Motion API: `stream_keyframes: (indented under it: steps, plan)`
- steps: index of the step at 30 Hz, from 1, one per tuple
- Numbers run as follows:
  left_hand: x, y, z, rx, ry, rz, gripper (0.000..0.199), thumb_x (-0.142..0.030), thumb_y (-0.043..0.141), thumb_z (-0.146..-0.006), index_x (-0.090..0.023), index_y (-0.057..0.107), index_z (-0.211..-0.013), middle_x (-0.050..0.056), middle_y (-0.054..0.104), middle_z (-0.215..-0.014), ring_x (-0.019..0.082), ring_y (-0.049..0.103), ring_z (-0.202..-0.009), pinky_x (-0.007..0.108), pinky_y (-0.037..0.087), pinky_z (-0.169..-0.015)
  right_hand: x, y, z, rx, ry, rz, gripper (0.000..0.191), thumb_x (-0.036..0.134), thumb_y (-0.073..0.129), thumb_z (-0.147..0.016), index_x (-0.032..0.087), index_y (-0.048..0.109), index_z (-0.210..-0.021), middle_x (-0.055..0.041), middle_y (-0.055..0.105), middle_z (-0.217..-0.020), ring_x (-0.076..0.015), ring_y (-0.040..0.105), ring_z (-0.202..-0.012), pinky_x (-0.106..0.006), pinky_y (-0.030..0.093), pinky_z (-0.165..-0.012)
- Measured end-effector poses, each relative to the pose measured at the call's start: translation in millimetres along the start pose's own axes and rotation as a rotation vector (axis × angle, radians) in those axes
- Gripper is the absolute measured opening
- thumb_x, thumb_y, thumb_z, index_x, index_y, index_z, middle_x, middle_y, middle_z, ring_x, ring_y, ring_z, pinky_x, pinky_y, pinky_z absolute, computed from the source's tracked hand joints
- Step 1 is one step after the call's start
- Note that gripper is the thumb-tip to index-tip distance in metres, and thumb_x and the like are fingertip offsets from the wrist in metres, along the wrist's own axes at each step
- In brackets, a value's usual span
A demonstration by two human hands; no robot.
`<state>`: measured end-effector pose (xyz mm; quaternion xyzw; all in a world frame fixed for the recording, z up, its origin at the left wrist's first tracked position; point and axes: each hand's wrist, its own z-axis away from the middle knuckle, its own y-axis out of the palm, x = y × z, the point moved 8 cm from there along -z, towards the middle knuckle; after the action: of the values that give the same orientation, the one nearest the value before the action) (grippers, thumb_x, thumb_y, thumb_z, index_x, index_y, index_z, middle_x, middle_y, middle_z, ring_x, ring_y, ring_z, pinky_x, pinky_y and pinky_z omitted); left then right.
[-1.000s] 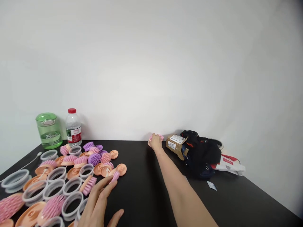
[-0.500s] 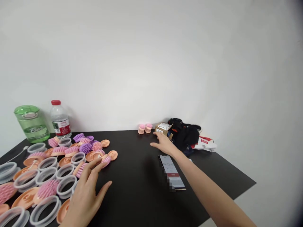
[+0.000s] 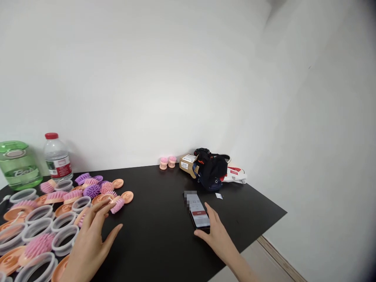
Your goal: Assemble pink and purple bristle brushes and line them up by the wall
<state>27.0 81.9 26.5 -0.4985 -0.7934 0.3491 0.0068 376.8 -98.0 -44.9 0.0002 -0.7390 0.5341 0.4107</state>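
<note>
Left hand [image 3: 88,241], spread and empty beside a pink brush [image 3: 118,205], could knock it if swept sideways; right hand [image 3: 216,235], unclenched, contact unclear, is at the near end of the phone [image 3: 197,207] on the table [image 3: 152,235].

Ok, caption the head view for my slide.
Left hand near pink brushes, right hand by a lit phone.

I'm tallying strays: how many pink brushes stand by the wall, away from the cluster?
2. The left pink brush stands near the wall; the right pink brush is beside it, just left of the cardboard box. Any behind the box would be hidden.
</note>
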Motion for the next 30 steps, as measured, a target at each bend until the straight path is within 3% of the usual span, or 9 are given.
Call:
stream_keyframes:
  steps: [9, 19, 30]
  plan:
    - [-5, -5.4, -2, -0.03, 0.03, -0.013, 0.04, -0.044, 0.054, -0.091, -0.026, 0.051, -0.126, 0.012, 0.055, -0.13, 0.035, 0.058, -0.116, 0.054, 0.054, -0.091, 9, 5, -15, -0.006, -0.048, -0.02, 0.084, 0.031, 0.061, -0.08, 0.022, 0.02, -0.153, -0.0129, 0.032, -0.156, -0.0295, 0.041, -0.141, -0.042, 0.041, -0.11]
    - [-12, -14.5, -6, -0.029, 0.028, -0.035, 0.037, -0.039, 0.055, -0.092, -0.025, 0.05, -0.126, 0.012, 0.053, -0.129, 0.034, 0.054, -0.12, 0.054, 0.052, -0.094, 29, 23, -55, 0.041, -0.185, -0.009, 0.087, 0.03, 0.066, -0.079, 0.018, 0.022, -0.153, -0.0146, 0.036, -0.154, -0.0274, 0.041, -0.141, -0.039, 0.04, -0.11]
    - [6, -43.8, -15, -0.117, -0.159, 0.018, 0.036, -0.03, 0.06, -0.09, -0.024, 0.049, -0.124, 0.011, 0.049, -0.125, 0.032, 0.051, -0.121, 0.052, 0.054, -0.095, 53, 50, -66, 0.031, -0.26, 0.062, 0.077, 0.035, 0.056, -0.084, 0.018, 0.024, -0.152, -0.0153, 0.043, -0.148, -0.0306, 0.049, -0.134, -0.043, 0.044, -0.106]
